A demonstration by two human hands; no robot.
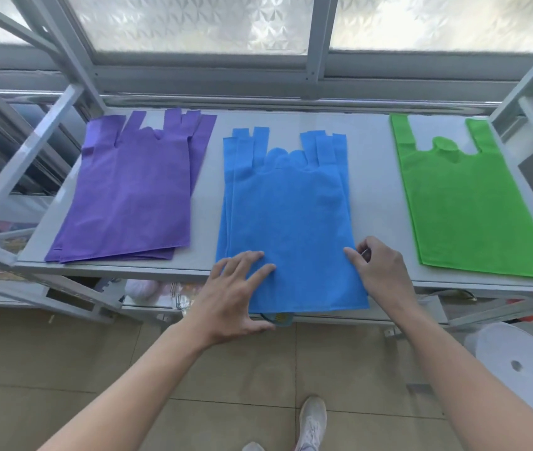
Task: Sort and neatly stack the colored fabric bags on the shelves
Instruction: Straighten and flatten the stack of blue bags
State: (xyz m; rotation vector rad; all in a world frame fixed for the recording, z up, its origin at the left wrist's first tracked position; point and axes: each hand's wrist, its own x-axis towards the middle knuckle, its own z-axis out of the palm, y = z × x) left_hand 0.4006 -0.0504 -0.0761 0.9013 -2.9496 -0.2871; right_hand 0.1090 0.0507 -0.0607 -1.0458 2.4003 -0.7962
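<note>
Looks mostly sorted: purple fabric bag pile (128, 190) left, green fabric bag (473, 203) right, left hand (235, 294) spread flat and right hand (379, 271) pinching the overhanging blue fabric bag stack (291, 216).

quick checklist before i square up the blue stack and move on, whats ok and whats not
1. Colors kept apart: purple bags, blue bags and green bags lie in separate piles. Ok.
2. Blue edges lined up: layers fan out on the left side. Not ok.
3. Blue pile fully on the shelf: near edge overhangs the front. Not ok.
4. Left hand flat on the blue pile. Ok.
5. Right hand at the pile's right edge; grip on fabric: cannot tell.
6. Purple edges lined up: layers offset. Not ok.
</note>
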